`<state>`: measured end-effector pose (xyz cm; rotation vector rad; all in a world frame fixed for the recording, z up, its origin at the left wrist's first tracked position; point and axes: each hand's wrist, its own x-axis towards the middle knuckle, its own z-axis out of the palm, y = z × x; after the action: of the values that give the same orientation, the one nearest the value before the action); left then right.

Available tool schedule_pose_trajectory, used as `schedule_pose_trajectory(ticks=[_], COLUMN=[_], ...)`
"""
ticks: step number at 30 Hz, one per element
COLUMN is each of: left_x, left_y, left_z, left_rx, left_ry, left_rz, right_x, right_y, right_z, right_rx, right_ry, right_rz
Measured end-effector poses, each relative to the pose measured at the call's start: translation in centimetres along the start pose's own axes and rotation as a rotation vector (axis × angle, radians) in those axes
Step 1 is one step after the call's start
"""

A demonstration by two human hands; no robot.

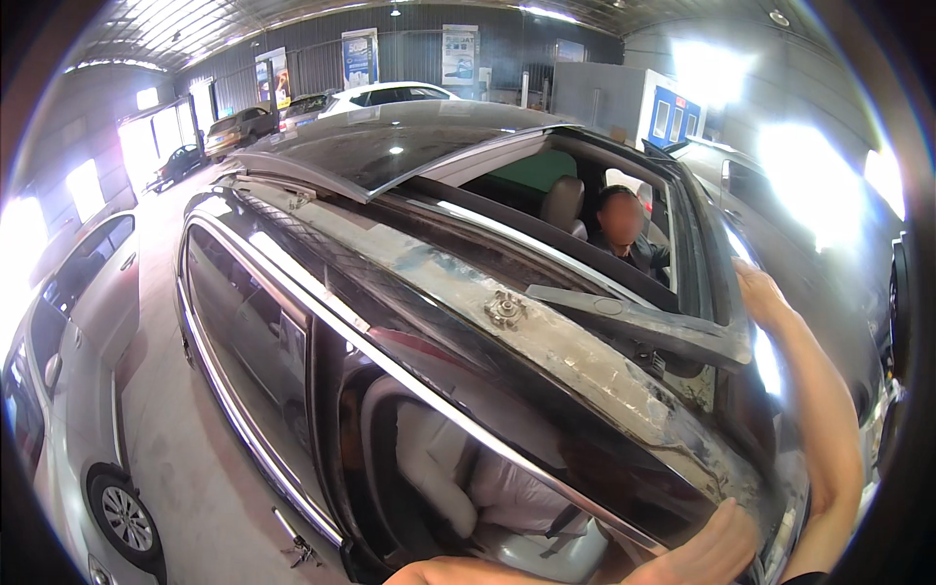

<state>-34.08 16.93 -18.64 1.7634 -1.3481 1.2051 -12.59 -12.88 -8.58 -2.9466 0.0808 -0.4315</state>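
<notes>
You are at the side of a black car [517,390], and its roof is right in front of you. Your left hand [702,554] is low and near, by the near end of the pale strip [575,356]. Its fingers are bent and it is a blur, so I cannot tell if it holds anything. Your right hand [765,295] reaches farther off, up at the right edge of the frame [700,239] (its fingertips are hard to see). I cannot tell how tight that grip is. Between your hands and a bit left lies a long, dark gray bar [634,317]; its right end is near your right hand. A round metal part [505,308] sits on the strip, to the left. Past the bar, a person [634,244] is inside the car, and the big roof glass [390,141] is far left.
</notes>
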Motion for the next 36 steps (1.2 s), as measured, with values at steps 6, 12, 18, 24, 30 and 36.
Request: schedule_pose_trajectory(ticks=[6, 12, 18, 24, 30, 36], left_x=[-0.6, -0.1, -0.4, -0.1, -0.5, -0.1], left_y=[0.0, -0.6, -0.3, -0.5, -0.2, -0.4], left_z=[1.0, -0.3, 0.6, -0.1, 1.1, 0.7], left_rx=[0.034, 0.019, 0.006, 0.055, 0.049, 0.047], left_ry=[-0.004, -0.037, 0.009, -0.019, 0.023, 0.020], left_rz=[-0.022, 0.021, 0.020, 0.020, 0.005, 0.012], right_x=[1.2, 0.6, 0.6, 0.4, 0.4, 0.6], right_y=[-0.8, 0.2, 0.1, -1.7, -1.4, -0.5], right_z=[1.0, 0.5, 0.2, -0.2, 0.1, 0.3], right_rx=[-0.061, -0.066, -0.098, -0.115, -0.070, -0.095], right_ry=[-0.044, -0.036, -0.047, -0.049, -0.056, -0.016], right_rz=[-0.002, 0.030, -0.005, 0.005, 0.027, -0.009])
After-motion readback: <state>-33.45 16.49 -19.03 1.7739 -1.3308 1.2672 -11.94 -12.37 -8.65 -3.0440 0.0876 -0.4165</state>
